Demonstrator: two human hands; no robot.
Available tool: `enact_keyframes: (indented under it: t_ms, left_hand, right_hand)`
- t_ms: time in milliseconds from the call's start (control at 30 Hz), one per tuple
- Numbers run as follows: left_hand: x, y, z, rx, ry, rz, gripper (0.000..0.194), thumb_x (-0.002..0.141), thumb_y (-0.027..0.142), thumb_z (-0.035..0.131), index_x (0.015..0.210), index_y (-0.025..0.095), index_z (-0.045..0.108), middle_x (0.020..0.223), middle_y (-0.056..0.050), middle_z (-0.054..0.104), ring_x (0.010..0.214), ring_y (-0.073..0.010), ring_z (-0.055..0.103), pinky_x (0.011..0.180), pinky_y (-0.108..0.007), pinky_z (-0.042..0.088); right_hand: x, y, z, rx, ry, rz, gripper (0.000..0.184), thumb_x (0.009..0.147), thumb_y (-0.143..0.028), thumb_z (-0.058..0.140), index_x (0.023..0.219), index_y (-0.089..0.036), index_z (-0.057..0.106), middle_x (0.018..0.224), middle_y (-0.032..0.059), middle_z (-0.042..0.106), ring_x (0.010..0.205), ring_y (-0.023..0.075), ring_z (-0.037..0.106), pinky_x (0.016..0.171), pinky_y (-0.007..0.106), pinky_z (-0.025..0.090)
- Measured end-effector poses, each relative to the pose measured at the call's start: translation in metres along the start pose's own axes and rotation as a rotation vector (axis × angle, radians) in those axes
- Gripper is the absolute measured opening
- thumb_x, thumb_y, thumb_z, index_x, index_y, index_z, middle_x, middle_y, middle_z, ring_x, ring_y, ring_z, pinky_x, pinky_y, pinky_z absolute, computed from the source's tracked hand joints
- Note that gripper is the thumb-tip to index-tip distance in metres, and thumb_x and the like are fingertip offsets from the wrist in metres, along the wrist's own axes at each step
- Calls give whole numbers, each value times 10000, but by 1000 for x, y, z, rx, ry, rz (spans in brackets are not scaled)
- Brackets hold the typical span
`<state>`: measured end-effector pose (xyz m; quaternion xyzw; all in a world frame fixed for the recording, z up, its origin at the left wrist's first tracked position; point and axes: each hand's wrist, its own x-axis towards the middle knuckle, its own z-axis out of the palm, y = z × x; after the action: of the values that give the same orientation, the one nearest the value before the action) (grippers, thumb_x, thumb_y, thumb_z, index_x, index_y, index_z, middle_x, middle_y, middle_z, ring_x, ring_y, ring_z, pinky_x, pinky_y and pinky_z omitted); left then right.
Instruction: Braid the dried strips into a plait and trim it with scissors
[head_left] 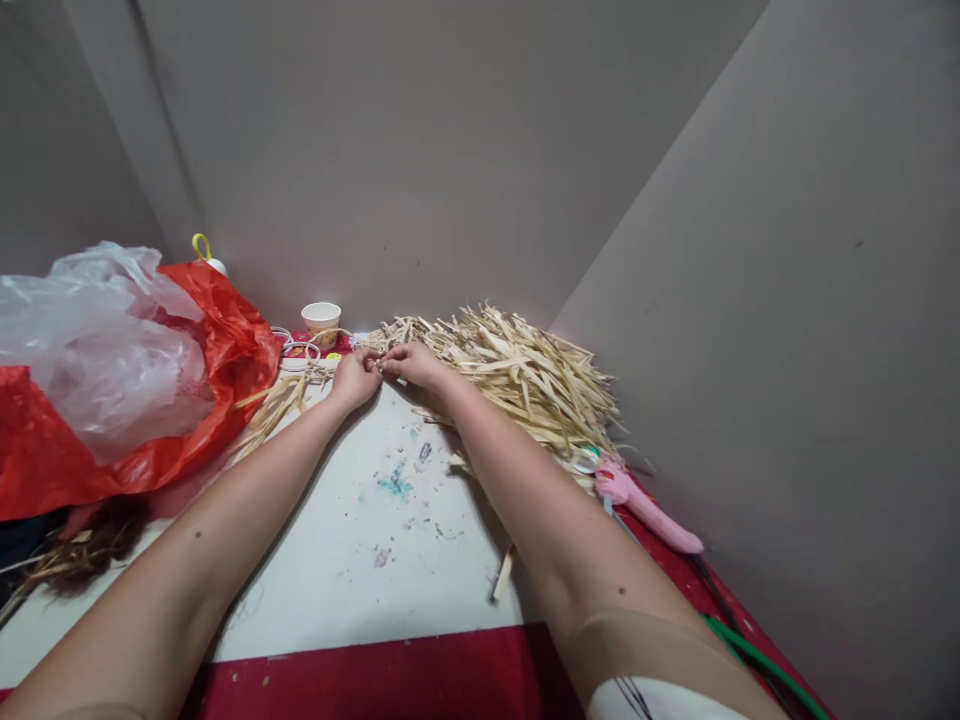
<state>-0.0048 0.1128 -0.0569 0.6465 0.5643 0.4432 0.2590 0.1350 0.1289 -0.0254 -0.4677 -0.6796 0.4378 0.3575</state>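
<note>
Both arms reach forward over a white board (360,570). My left hand (356,380) and my right hand (414,364) meet near its far edge, fingertips almost touching. Each hand is closed in a pinch around something small and pale that I cannot make out. Just right of my right hand lies a large heap of dry, straw-coloured strips (536,375). Some loose strips (276,408) rest to the left of my left hand. A coiled white cord (301,354) sits behind them.
A paper cup (322,325) stands by the wall. Red and clear plastic bags (247,350) bulk at the left. To the right lie a tape roll (586,459), a pink gun-shaped tool (651,512) and a green cable (765,663). Grey walls close in behind and right.
</note>
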Motion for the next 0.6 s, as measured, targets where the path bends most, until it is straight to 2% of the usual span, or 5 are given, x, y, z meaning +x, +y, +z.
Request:
enact_keyframes:
  t_ms: [133,233,367,533,600]
  left_hand:
    - [-3,4,-2,-18,-30,-4,241,616,107,553,807,125,699,676,-27,659,633,-144,556,666,-256,446]
    - [-6,9,-5,-31,-56,-8,131,601,129,578,690,143,674,713,-36,684,677,-154,580,707,-258,456]
    - [-7,13,-7,-25,-66,-33,78,591,173,600,648,160,652,654,-26,663,637,-160,565,677,-270,455]
    - [-8,16,-5,66,-79,-19,119,615,232,616,692,158,670,685,-36,672,651,-161,569,677,-264,456]
    - [-8,19,-4,139,-62,-3,151,627,237,610,728,158,689,729,-41,689,681,-164,581,706,-262,463]
  right_hand:
    - [6,-36,-18,7,-5,33,139,745,-145,656,613,-126,617,508,-4,586,437,78,476,452,202,395]
    - [13,-60,-31,216,151,-85,152,872,-230,553,746,-155,591,638,-6,626,497,61,516,478,175,430]
    - [15,-78,-45,78,379,-80,256,892,-209,526,643,-158,492,513,-27,521,424,49,438,398,142,357]
    - [12,-107,-81,79,381,-163,338,954,-353,422,675,-164,442,519,-59,439,388,5,387,418,108,343]
    - [9,-113,-102,1,301,-145,324,936,-353,469,676,-160,449,554,-49,473,418,10,433,432,122,363]
